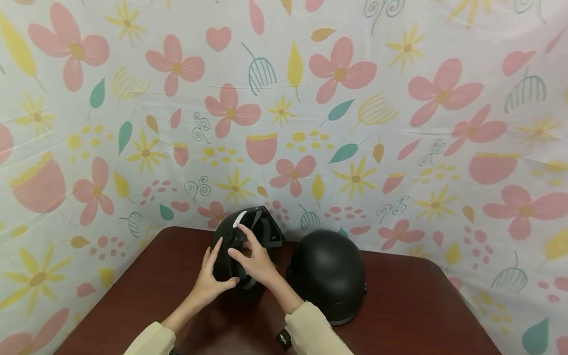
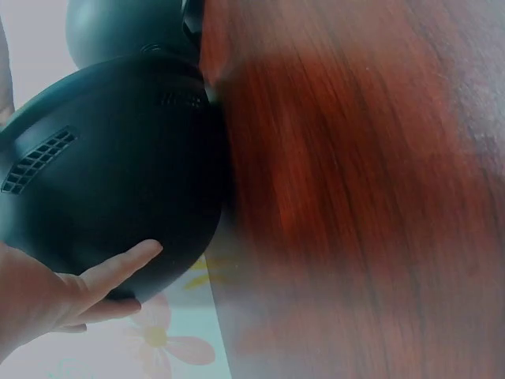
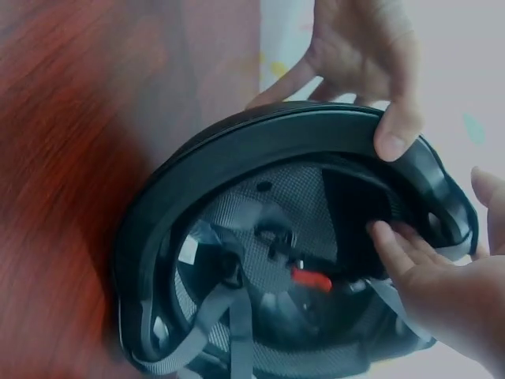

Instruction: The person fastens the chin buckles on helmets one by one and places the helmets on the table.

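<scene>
A black helmet [image 1: 226,224] is tilted on its side at the table's back left, its hollow facing me. My left hand [image 1: 209,285] grips its left edge. In the right wrist view that thumb lies inside the rim [image 3: 260,136], and in the left wrist view the fingers [image 2: 126,264] spread over the vented shell. My right hand [image 1: 258,265] holds the upper right edge, thumb inside and index finger beyond the rim; its other fingers are partly hidden. Grey straps [image 3: 207,316] and a red buckle tab [image 3: 312,279] hang within the padded lining.
A second black helmet [image 1: 328,271] stands dome up, just right of the first. Both are on a dark red-brown wooden table [image 1: 412,301]. A floral cloth [image 1: 293,123] hangs directly behind the table's back edge.
</scene>
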`<state>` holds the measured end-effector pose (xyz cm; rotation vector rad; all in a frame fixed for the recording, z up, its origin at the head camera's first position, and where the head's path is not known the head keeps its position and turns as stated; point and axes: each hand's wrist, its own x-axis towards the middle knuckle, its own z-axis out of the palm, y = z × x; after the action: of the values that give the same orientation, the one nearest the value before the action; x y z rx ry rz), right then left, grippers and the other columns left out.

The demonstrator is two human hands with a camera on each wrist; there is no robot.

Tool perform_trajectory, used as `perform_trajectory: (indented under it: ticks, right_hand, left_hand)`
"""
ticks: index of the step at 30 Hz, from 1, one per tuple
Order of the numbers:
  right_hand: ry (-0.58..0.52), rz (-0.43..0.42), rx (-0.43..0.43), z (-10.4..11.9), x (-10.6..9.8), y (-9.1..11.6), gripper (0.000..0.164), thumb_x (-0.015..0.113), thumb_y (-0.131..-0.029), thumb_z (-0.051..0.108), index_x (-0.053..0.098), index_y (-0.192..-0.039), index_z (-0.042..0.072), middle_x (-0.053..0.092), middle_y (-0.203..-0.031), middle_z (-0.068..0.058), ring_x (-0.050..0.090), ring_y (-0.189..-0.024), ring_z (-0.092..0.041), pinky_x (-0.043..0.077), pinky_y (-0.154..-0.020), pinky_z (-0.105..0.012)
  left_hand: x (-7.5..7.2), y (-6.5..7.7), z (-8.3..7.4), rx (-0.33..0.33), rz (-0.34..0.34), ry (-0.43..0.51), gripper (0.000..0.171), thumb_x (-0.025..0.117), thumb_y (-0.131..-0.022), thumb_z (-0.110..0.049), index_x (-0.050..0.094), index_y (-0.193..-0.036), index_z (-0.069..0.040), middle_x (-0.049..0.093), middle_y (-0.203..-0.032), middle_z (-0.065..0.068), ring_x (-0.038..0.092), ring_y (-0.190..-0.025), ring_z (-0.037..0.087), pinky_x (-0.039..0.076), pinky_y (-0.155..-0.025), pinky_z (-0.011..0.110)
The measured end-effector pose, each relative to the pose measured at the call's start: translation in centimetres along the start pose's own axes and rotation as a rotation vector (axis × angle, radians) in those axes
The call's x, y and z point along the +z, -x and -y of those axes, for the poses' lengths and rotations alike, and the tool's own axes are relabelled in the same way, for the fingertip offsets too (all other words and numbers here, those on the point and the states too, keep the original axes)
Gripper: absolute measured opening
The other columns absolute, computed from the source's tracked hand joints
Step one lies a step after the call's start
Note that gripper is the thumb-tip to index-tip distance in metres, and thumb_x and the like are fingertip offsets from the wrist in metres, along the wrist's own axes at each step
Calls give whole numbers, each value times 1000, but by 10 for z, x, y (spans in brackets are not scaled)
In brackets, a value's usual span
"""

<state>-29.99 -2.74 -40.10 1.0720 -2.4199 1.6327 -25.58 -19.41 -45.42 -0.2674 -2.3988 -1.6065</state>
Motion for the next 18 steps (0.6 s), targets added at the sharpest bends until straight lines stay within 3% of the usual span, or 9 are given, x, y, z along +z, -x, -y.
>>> perform_trajectory:
  ticks: [2, 5, 11, 15, 18]
  right_hand:
    - [-29, -15, 8, 0, 1, 0, 63, 61, -97, 29, 30, -151, 18, 64, -122, -24, 66, -110, -33, 55, -92, -44]
    - [-94, -45, 60, 3, 1, 1, 58, 68, -92, 19, 38, -142, 16, 67, -115, -21, 67, -108, -31, 56, -89, -39]
    - [-154, -146, 126, 6, 7, 0, 54, 68, -87, 4, 43, -133, 11, 69, -104, -21, 71, -87, -26, 54, -69, -26]
    - [-177, -210, 135, 4, 12, -2, 54, 66, -84, 1, 46, -133, 12, 71, -104, -21, 73, -88, -24, 53, -67, -22]
    - [-260, -270, 151, 5, 12, -4, 54, 64, -81, -3, 48, -130, 12, 72, -102, -23, 72, -84, -17, 52, -67, -22]
  left_hand:
    - [0, 1, 0, -6, 14, -9, 104, 77, -80, -20, 9, -158, -31, -11, -160, 29, -2, -144, 61, 18, -99, 83]
    - [-1, 3, 0, 1, 42, -24, 104, 77, -80, -19, 9, -158, -32, -10, -160, 29, -1, -144, 60, 21, -99, 83]
    - [-3, 4, -1, 31, 82, -41, 105, 79, -80, -22, 10, -158, -30, -8, -160, 30, 1, -144, 60, 23, -98, 82]
    - [-5, 4, -1, 21, 64, -35, 104, 80, -79, -24, 12, -158, -30, -7, -160, 29, 2, -144, 59, 23, -99, 81]
    - [-9, 2, -1, 26, 6, -23, 100, 81, -79, -24, 19, -157, -31, -2, -162, 26, 5, -145, 56, 24, -101, 79]
